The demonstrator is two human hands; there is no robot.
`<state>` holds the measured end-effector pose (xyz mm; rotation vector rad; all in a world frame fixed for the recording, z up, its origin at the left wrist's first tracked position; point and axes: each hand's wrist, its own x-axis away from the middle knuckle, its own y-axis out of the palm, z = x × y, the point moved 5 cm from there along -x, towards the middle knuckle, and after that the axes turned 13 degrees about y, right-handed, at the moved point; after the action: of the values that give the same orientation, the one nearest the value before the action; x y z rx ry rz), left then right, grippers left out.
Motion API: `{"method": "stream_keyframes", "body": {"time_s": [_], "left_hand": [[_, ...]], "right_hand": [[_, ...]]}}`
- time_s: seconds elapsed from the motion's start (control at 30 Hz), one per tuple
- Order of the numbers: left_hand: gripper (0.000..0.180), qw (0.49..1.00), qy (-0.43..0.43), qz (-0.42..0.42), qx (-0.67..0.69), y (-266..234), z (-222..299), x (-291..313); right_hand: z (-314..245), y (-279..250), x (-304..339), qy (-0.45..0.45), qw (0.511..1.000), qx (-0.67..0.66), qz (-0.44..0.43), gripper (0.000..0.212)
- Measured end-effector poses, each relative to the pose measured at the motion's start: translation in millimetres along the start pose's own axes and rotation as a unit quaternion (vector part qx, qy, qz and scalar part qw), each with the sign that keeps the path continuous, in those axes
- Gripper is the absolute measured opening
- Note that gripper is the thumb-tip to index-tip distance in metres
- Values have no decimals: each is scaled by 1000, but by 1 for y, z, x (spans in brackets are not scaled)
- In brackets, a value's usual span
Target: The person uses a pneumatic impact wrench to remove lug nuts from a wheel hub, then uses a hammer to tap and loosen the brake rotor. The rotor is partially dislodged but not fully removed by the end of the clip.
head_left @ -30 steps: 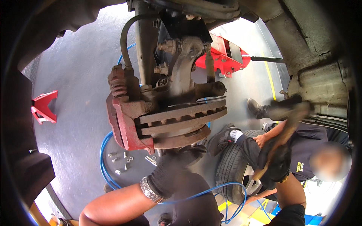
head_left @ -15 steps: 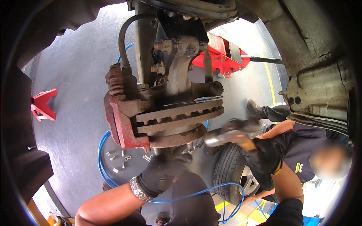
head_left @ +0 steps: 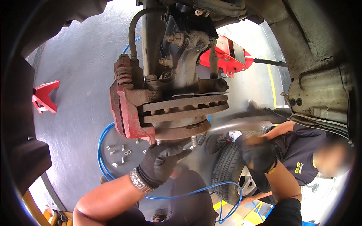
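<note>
A rusty brake disc (head_left: 186, 113) with a worn red caliper (head_left: 128, 109) hangs in front of me on a raised car. Just below it, my black-gloved left hand (head_left: 160, 160) is closed with its fingers curled up against the underside of the wheel hub (head_left: 181, 133). What lies between those fingers is hidden. A pale wheel stud (head_left: 194, 141) sticks down from the hub beside them. Off to the right, my gloved right hand (head_left: 258, 154) is closed round a hammer. Motion smears the hammer into a pale streak (head_left: 241, 123) near the hub's right side.
Loose bolts and nuts (head_left: 123, 147) lie on the grey floor near a blue hose (head_left: 100, 147). A wheel with its tyre (head_left: 226, 171) is at lower right, beside a crouching person (head_left: 301, 150). A red jack (head_left: 235, 56) and red stand (head_left: 47, 96) are farther off.
My right hand has swung the hammer, which is now a blurred streak higher up. My left hand remains at the hub. The view has shifted slightly, so the brake sits farther right.
</note>
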<state>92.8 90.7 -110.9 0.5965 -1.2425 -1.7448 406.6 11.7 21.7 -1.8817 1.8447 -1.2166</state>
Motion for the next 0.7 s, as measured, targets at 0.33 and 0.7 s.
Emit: {"method": "stream_keyframes", "body": {"time_s": [0.33, 0.7], "left_hand": [[37, 973, -66, 48, -217, -1, 29, 10], [26, 989, -101, 60, -91, -9, 28, 1]], "right_hand": [[-65, -43, -11, -115, 912, -388, 70, 76], [-95, 0, -12, -105, 957, 269, 13, 59]]}}
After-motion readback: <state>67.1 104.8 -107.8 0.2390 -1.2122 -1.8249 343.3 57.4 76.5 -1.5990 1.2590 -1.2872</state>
